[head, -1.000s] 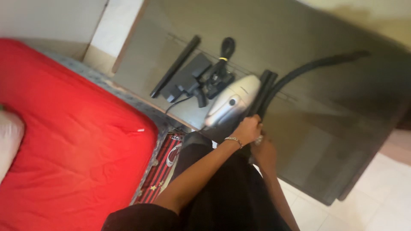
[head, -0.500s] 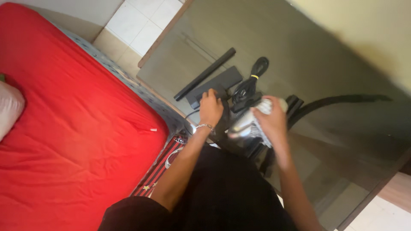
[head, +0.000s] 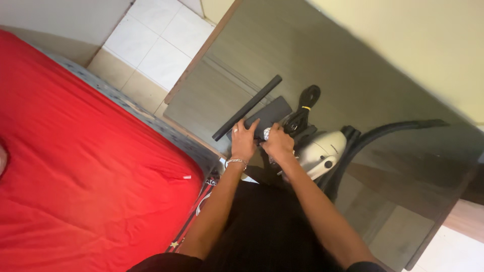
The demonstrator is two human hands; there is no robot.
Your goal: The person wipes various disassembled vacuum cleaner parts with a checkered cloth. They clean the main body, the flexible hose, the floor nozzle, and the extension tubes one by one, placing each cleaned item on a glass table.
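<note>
My left hand rests with spread fingers on a flat black vacuum floor head lying on a dark grey mat. My right hand is right beside it, closed around a silvery tube end at that floor head. A white and grey vacuum cleaner body lies just right of my right hand. A long black tube lies left of the floor head, apart from both hands. A bracelet sits on my left wrist.
A coiled black power cord with a yellow tie lies behind the floor head. A black hose curves right from the vacuum body. A red mattress fills the left side. White floor tiles show at the top.
Both hands moved from the vacuum body and hose over to the floor head. My right hand let go of the white body and now grips the tube end.
</note>
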